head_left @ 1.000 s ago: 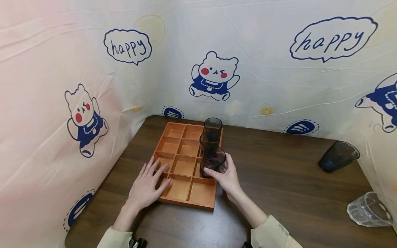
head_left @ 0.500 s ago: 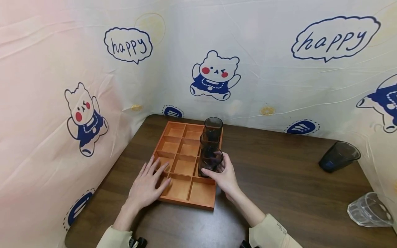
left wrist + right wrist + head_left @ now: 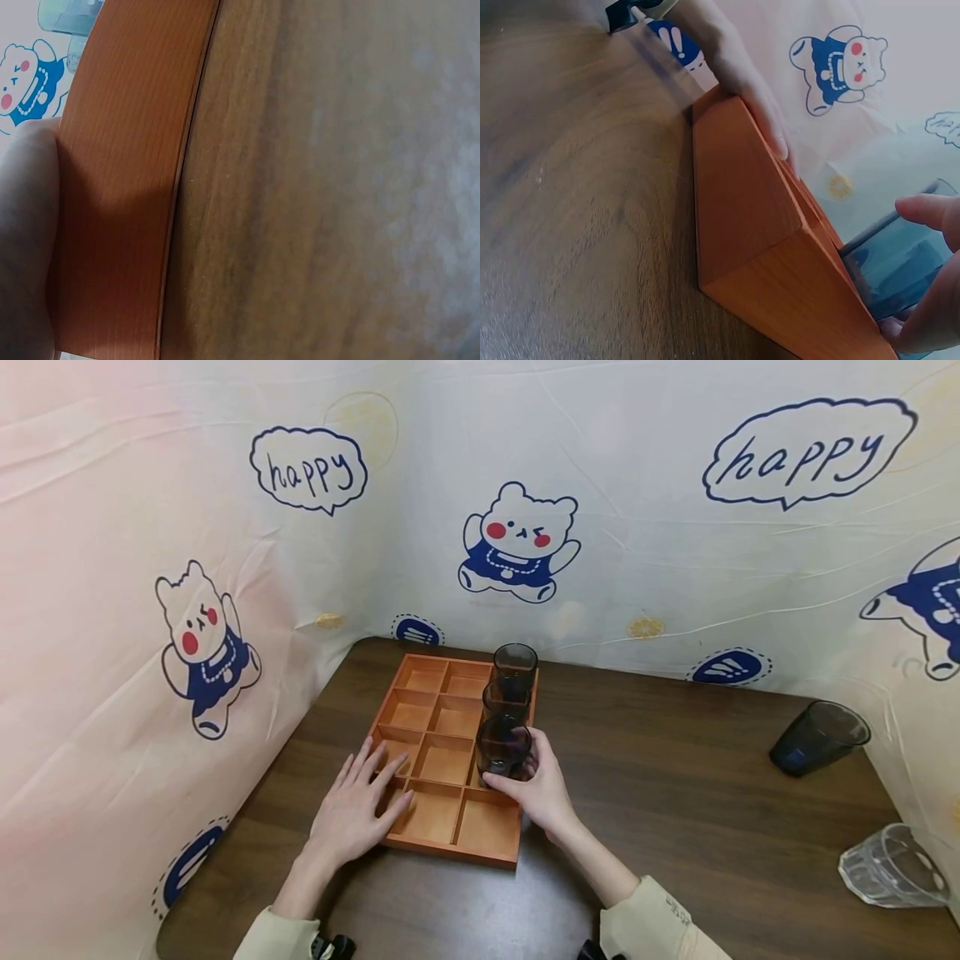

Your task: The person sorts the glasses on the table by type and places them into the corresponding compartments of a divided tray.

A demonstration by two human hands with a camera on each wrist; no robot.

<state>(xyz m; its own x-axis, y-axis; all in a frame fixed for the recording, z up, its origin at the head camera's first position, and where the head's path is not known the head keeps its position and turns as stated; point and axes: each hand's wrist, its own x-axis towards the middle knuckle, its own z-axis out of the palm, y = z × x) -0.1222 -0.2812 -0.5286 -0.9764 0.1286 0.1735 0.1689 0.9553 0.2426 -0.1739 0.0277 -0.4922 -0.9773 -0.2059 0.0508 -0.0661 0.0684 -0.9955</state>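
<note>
A dark tinted glass [image 3: 501, 745] stands in the right column of a wooden divided tray [image 3: 489, 827], third compartment from the back. My right hand [image 3: 546, 787] grips it, thumb on the near side and fingers round the right side; in the right wrist view the glass [image 3: 900, 262] sits inside the tray's wall. Behind it two more dark glasses, a middle one [image 3: 493, 697] and a far one [image 3: 516, 662], fill the same column. My left hand [image 3: 352, 810] lies with spread fingers over the tray's left front corner.
To the right, another dark glass [image 3: 817, 739] leans at an angle on the wooden table [image 3: 675, 793]. Nearer the front right lies a clear faceted glass [image 3: 892, 868]. A printed cloth [image 3: 600, 568] hangs behind and at the sides of the table.
My right hand has moved the dark glass slightly left, and it now stands straighter in its compartment. The left hand and the tray stay in place.
</note>
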